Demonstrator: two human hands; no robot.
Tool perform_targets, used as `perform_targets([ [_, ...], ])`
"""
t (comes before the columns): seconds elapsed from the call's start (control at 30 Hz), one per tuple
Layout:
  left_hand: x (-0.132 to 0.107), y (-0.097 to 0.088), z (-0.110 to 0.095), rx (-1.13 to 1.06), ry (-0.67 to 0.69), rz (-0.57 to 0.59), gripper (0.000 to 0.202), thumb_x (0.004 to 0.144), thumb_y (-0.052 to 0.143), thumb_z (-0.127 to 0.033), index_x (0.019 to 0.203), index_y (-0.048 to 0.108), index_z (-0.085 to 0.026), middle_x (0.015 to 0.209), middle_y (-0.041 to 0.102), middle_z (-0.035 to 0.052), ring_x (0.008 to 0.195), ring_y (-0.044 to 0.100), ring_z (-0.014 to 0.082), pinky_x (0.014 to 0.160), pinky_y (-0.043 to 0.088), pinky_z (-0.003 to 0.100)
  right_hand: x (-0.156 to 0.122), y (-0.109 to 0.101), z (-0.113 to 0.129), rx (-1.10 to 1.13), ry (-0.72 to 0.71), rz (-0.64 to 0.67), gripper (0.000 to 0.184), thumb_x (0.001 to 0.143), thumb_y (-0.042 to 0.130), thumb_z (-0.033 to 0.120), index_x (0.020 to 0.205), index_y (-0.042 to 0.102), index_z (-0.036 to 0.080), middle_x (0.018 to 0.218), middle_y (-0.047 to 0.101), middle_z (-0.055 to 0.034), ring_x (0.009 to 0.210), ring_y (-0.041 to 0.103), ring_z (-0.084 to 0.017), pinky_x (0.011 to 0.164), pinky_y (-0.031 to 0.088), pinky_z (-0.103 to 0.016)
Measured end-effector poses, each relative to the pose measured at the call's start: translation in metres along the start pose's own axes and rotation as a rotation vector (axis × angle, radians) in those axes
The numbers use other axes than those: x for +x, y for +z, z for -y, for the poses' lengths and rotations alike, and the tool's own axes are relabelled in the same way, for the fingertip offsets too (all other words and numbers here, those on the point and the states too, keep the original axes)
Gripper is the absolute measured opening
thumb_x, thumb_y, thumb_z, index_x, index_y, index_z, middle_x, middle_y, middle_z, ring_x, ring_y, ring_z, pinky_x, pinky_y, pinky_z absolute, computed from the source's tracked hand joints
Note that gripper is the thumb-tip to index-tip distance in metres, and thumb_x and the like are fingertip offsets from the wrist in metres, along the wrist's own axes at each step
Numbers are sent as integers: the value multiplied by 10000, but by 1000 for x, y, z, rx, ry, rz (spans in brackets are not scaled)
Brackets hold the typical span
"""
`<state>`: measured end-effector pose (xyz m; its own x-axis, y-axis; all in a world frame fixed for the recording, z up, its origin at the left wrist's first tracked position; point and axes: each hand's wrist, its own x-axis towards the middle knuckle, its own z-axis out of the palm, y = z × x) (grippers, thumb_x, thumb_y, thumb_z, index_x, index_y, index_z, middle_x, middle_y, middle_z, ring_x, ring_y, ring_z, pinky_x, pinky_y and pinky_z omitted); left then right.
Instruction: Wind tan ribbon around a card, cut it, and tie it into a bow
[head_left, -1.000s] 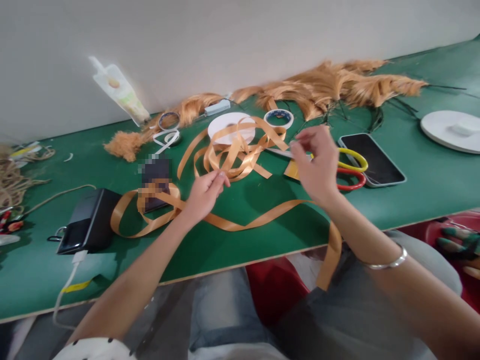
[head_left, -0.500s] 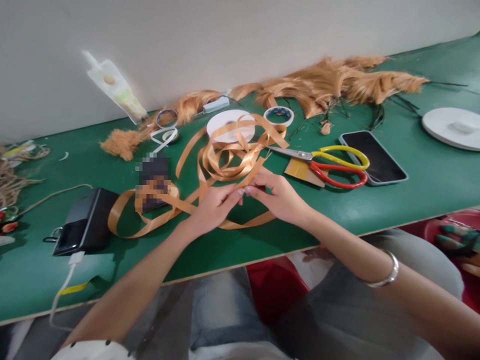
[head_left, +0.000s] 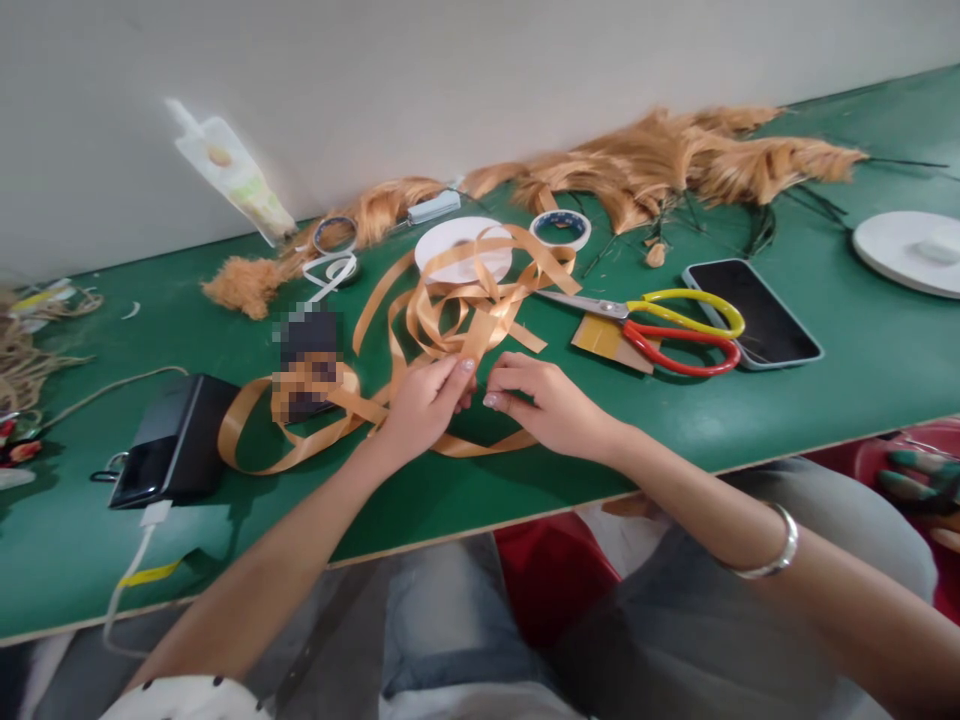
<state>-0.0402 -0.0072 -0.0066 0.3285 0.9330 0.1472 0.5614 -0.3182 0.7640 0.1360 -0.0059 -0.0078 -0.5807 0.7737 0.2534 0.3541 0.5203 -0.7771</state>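
A long orange ribbon (head_left: 442, 300) lies in loose loops on the green table (head_left: 825, 390), running from a white spool (head_left: 459, 248) down to my hands. My left hand (head_left: 424, 400) pinches a strand of the ribbon between thumb and fingertips. My right hand (head_left: 544, 400) sits close beside it with curled fingers on the same ribbon, fingertips almost meeting the left hand's. A silver bangle (head_left: 765, 555) circles my right wrist.
Scissors with yellow and red handles (head_left: 667, 325) lie right of my hands, beside a dark phone (head_left: 754, 312). A tape roll (head_left: 560, 229), orange fibre bundles (head_left: 675, 165), a white disc (head_left: 907, 250), a black power bank (head_left: 174, 440) with a cable and a plastic pouch (head_left: 232, 180) surround them.
My right hand came down from a raised position near the scissors to meet my left hand on the ribbon. The strand hanging over the table edge has been pulled up.
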Motion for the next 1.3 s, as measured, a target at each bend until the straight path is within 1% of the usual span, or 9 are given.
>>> perform_targets([
  [0.17,1,-1,0,87,13,-52,379,922,338,-348,638,512,-167,573,581,-1,554,555,110,587,409,220,0,0,0,24,-52,-1,196,858,460,132,670,498,177,774,494,-35,753,490,-138,712,423,-281],
  [0.43,3,-2,2,169,48,-107,412,925,328,-368,614,505,-163,576,500,3,571,496,122,585,362,244,0,0,3,178,-8,-31,200,848,461,129,653,472,173,825,489,-41,754,476,-123,729,408,-284],
  [0.63,5,-4,4,155,88,-117,408,927,328,-362,581,445,-181,591,469,6,603,496,132,597,368,252,0,0,0,737,142,-183,223,836,530,253,631,516,168,964,556,-40,818,510,-114,767,419,-284],
  [0.73,5,-5,5,155,77,-124,396,915,357,-383,574,409,-189,557,444,-10,573,488,127,575,362,252,0,-1,1,1064,260,-147,237,854,518,280,645,483,173,1007,611,-38,720,544,-91,754,445,-282],
  [0.83,4,-3,6,89,37,-147,261,872,467,-380,694,480,-190,615,520,-17,626,547,130,603,389,248,0,-2,3,1184,346,-130,225,860,517,279,665,453,186,928,658,-37,683,579,-97,749,465,-285],
  [0.93,2,-1,5,-105,23,-178,219,837,544,-332,991,472,-194,777,610,-4,763,614,138,720,439,263,2,-2,3,1215,392,-197,185,849,530,266,695,456,194,858,665,-22,692,595,-102,750,475,-279],
  [1.03,0,0,3,-237,61,-71,297,838,547,-308,1088,429,-200,876,621,16,812,616,137,744,449,272,3,-1,2,1244,392,-235,191,840,533,247,673,464,185,836,652,-14,702,594,-96,746,474,-268],
  [1.13,0,0,1,-238,88,71,200,823,563,-296,994,526,-199,902,616,23,785,573,134,697,425,261,4,-2,1,1271,391,-241,184,836,537,236,676,463,183,793,632,-8,705,582,-95,733,467,-262],
  [1.3,1,-1,-2,-286,0,86,135,749,634,-259,848,629,-168,836,636,34,783,531,157,681,395,272,4,-3,1,1232,405,-191,184,829,535,231,666,470,176,704,581,3,660,540,-86,681,445,-241],
])
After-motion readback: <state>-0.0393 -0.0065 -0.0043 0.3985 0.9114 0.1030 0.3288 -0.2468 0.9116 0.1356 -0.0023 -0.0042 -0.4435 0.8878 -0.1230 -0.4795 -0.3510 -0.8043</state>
